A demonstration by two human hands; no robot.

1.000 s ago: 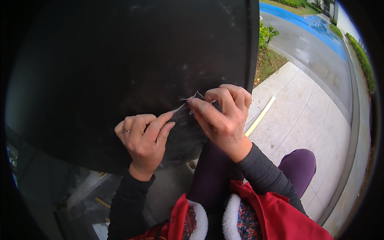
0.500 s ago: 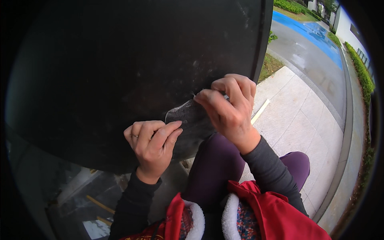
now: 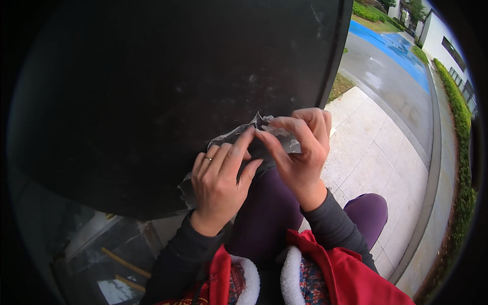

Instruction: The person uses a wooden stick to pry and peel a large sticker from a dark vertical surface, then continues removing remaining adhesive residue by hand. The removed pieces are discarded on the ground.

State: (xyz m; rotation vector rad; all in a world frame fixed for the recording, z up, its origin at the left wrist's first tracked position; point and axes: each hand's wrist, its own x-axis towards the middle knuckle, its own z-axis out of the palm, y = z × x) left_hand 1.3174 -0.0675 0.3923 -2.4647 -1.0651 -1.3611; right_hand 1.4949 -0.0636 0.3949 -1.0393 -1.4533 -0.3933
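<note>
A sheet of thin clear film (image 3: 230,136) with a ragged, wrinkled edge lies loose from the lower part of a large dark panel (image 3: 152,86). My left hand (image 3: 221,175) rests over the film, fingers laid along it and thumb apart. Its index fingertip reaches the crumpled peak of the torn edge. Just right of it, my right hand (image 3: 300,150) pinches that crumpled peak between thumb and index finger, its other fingers curled. The film's left end (image 3: 187,192) pokes out beside my left wrist. Part of the sheet is hidden behind both hands.
My knees in purple trousers (image 3: 267,208) are bent under the panel. Pale paving (image 3: 378,137) runs along the right to a kerb and a hedge (image 3: 455,96). At the lower left is a dark glossy surface (image 3: 122,244) with yellow strips.
My left hand has moved up and right, its fingers now spread over the film beside my right hand. More film shows loose and crumpled. My right hand has shifted slightly down and right.
</note>
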